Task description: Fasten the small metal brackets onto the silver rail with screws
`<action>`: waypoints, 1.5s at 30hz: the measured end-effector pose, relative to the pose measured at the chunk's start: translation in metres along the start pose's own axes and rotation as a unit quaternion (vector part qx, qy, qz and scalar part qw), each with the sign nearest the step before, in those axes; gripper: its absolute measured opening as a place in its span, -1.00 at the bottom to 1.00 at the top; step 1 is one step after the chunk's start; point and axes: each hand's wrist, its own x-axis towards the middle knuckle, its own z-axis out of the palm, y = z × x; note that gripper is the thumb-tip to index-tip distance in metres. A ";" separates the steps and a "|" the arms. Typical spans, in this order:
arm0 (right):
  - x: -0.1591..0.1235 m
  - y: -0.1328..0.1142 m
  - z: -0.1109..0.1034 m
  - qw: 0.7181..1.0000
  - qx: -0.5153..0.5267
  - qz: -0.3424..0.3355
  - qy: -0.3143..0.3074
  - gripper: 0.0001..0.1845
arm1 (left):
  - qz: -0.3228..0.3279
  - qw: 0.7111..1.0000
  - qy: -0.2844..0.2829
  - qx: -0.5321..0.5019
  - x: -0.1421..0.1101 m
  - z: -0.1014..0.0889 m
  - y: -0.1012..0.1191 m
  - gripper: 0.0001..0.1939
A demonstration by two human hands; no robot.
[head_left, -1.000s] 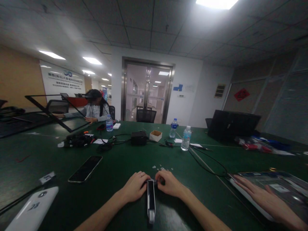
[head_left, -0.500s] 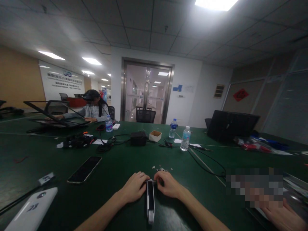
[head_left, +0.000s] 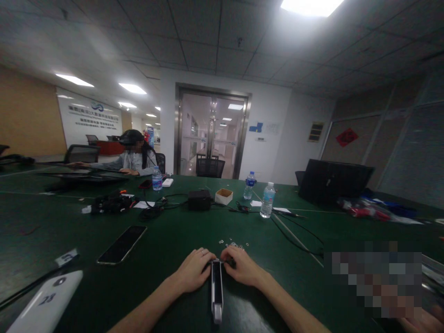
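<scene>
A long, slim white device with a dark strip along its middle (head_left: 217, 282) lies on the green table, pointing toward me, with a pale block at its near end. I cannot make out its exact kind. At its far end, my left hand (head_left: 196, 268) is closed, thumb and fingers against the left side. Opposite it, my right hand (head_left: 242, 266) is closed too, with curled fingertips at the right side of the same end. What lies between the fingertips is too small to see. Several small metal rings (head_left: 221, 242) are scattered just beyond my right hand.
A phone (head_left: 122, 245) and a white casing marked 28 (head_left: 45, 300) lie to the left. Farther back are a black box (head_left: 199, 200), a small open carton (head_left: 224, 196), cables and water bottles (head_left: 267, 201). A co-worker's blurred hand (head_left: 425, 319) is at right; another person sits back left.
My right hand has shifted very slightly at the device's far end; my left hand keeps its place. The person at back left has lowered a dark, flat frame. The co-worker's hand at right has moved.
</scene>
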 end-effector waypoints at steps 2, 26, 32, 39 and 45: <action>0.000 0.000 0.002 1.000 0.001 0.000 0.004 -0.83 | 0.005 1.000 0.006 0.003 0.000 0.003 -0.003 -0.73; -0.009 0.059 -0.035 0.975 -0.135 0.173 -0.028 -0.81 | -0.012 1.000 -0.015 -0.011 -0.001 -0.006 0.004 -0.72; -0.006 0.055 -0.032 0.967 -0.139 0.213 -0.032 -0.83 | -0.013 1.000 -0.016 -0.015 -0.001 -0.008 0.005 -0.72; -0.006 0.056 -0.031 0.955 -0.152 0.253 -0.023 -0.85 | -0.017 1.000 -0.018 -0.017 -0.001 -0.010 0.008 -0.71; -0.005 0.059 -0.031 0.951 -0.133 0.277 -0.041 -0.84 | -0.014 1.000 -0.015 -0.021 -0.001 -0.007 0.004 -0.70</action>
